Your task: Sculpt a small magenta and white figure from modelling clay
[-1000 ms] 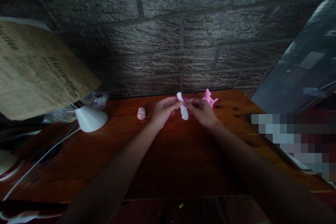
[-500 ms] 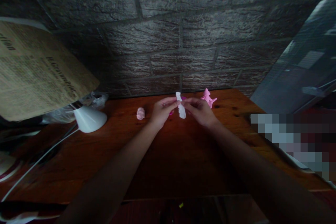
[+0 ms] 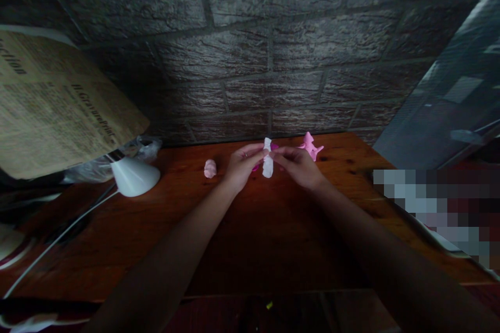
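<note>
Rough grey-brown brick wall (image 3: 238,52) forms the background; against it stands a reddish-brown wooden surface (image 3: 250,250) with a straight front edge. At the far left, a rounded white object with a dark red band (image 3: 11,250) is partly cut off by the frame. Above it extends a tan shade printed with newspaper text (image 3: 58,104). Beneath the shade's right end is a glossy white conical base (image 3: 135,178), with a thin white cord (image 3: 66,229) running from it toward the lower left. Crumpled clear plastic (image 3: 147,148) lies behind the base.

Next, a pale pink rounded lump (image 3: 210,169) rests on the surface, near the left hand (image 3: 242,166) but not touching it. Thumb and fingers of the left hand pinch a narrow white strip with uneven edges (image 3: 267,167) near its middle. The strip is located between the hands, its ends projecting above and below the grip. A magenta item (image 3: 274,148) is mostly hidden behind the strip and hands. The right hand (image 3: 299,165) has thumb and index finger pressed together on the strip's right edge.

Just behind the right hand sits a bright pink object with pointed projections (image 3: 312,149). A grey panel (image 3: 433,114) slants upward at the far right.
</note>
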A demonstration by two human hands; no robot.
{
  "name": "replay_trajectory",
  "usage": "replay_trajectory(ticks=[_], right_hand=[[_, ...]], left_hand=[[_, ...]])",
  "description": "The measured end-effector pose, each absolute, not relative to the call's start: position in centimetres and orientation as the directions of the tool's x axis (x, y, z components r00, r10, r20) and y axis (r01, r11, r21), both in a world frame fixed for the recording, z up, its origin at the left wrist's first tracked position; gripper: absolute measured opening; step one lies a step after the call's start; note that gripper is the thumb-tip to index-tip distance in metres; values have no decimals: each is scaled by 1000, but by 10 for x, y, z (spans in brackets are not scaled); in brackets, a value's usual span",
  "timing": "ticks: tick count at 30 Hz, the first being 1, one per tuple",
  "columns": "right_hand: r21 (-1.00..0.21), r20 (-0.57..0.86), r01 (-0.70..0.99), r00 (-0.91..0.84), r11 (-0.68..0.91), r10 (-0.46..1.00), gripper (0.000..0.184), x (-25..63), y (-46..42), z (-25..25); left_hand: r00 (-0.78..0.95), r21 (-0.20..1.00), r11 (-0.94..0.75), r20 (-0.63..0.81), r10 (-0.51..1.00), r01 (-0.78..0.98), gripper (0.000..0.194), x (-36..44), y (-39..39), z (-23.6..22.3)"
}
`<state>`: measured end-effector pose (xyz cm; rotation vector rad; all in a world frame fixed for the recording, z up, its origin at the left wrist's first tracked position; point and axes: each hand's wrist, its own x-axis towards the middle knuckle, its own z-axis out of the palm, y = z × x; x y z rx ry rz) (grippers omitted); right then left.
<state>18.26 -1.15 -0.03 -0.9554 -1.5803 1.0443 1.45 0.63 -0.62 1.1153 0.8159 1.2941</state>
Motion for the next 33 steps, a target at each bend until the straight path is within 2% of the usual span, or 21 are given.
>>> replay_trajectory(ticks=[5, 11, 18, 22, 29, 33], right_hand=[[-980, 199, -22, -74, 198, 977, 45, 186, -11, 4], [-981, 67, -191, -120, 43, 991, 45, 184, -13, 4], [-969, 89, -237, -54, 74, 995, 39, 185, -10, 2], [-962, 116, -251, -8, 110, 993, 40, 185, -9, 3], [-952, 168, -264, -16, 158, 986, 38, 184, -10, 5], [-961, 134, -252, -52, 116, 990, 43, 183, -11, 7]], left_hand=[[238, 954, -29, 104, 966, -299, 40, 15, 3, -5], [319, 970, -23, 102, 942, -242, 36, 18, -1, -9], [397, 971, 32, 68, 916, -238, 33, 19, -2, -11], [453, 987, 60, 15, 891, -151, 30, 20, -5, -9], [408, 983, 130, -67, 911, -128, 18, 21, -7, -7], [388, 984, 131, -74, 918, -123, 13, 21, -9, -3]])
